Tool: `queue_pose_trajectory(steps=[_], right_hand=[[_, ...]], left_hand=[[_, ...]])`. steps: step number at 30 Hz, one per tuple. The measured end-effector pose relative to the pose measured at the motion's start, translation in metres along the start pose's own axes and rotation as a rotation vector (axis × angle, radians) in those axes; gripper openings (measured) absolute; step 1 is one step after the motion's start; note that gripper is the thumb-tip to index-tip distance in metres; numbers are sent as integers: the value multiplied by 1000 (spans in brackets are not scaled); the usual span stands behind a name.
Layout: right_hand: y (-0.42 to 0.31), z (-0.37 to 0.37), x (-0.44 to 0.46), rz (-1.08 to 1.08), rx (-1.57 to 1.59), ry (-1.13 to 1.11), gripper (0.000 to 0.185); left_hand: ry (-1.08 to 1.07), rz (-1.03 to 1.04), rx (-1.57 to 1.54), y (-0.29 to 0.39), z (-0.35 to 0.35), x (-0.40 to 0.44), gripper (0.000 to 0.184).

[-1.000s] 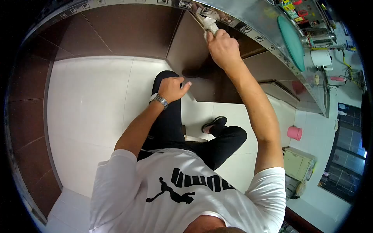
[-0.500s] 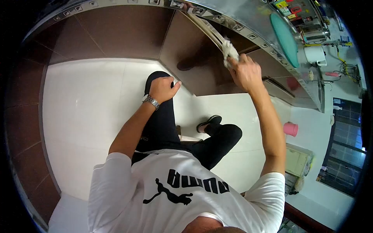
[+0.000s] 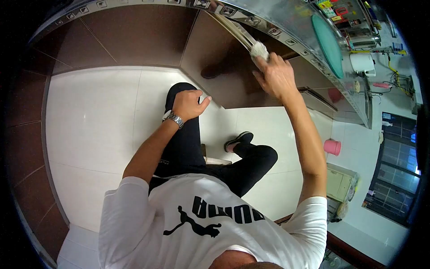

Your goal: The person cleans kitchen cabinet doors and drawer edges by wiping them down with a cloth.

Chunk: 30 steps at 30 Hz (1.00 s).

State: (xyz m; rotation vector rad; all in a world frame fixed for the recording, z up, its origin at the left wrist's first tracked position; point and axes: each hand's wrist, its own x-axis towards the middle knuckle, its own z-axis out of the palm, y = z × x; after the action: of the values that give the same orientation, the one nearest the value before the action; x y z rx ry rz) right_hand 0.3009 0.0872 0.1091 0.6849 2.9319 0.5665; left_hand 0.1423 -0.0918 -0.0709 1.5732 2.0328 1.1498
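My right hand (image 3: 277,76) presses a crumpled white cloth (image 3: 259,51) against the pale top edge of a brown tiled cabinet door or drawer (image 3: 237,33), just under the metal counter's patterned rim. Its fingers are closed on the cloth, with the thumb apart and lower. My left hand (image 3: 188,105), with a metal watch at the wrist, rests on my knee in black trousers (image 3: 181,145). Its thumb sticks out, and nothing shows in it.
Above is the metal counter (image 3: 286,18) with a green board (image 3: 327,45) and a white pot (image 3: 363,64). A pink bucket (image 3: 332,147) and a pale green cabinet (image 3: 340,183) stand at the right.
My right hand first slid right and down along the pale edge with the cloth, then moved slightly back up and left. My left hand stays on the knee.
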Motion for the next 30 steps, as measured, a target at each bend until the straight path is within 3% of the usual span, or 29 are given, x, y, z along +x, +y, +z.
queue_pose_trajectory(steps=[7,21,23,24,26,30], right_hand=[[-8,8,42,14,2,49,38],[19,6,-91,153,113,2,33],[18,4,-104,137,193,40,28],[15,2,-107,146,210,62,23],[9,-3,-109,146,252,53,26],[-2,-12,-118,170,400,52,29]], left_hand=[[-23,-3,104,-2,-1,-1,39],[-1,-38,123,2,-2,-6,40],[-22,-76,62,23,7,2,44],[-208,-129,-34,36,12,10,51],[-300,-130,-210,74,32,21,64],[-635,-411,-891,138,66,42,70]])
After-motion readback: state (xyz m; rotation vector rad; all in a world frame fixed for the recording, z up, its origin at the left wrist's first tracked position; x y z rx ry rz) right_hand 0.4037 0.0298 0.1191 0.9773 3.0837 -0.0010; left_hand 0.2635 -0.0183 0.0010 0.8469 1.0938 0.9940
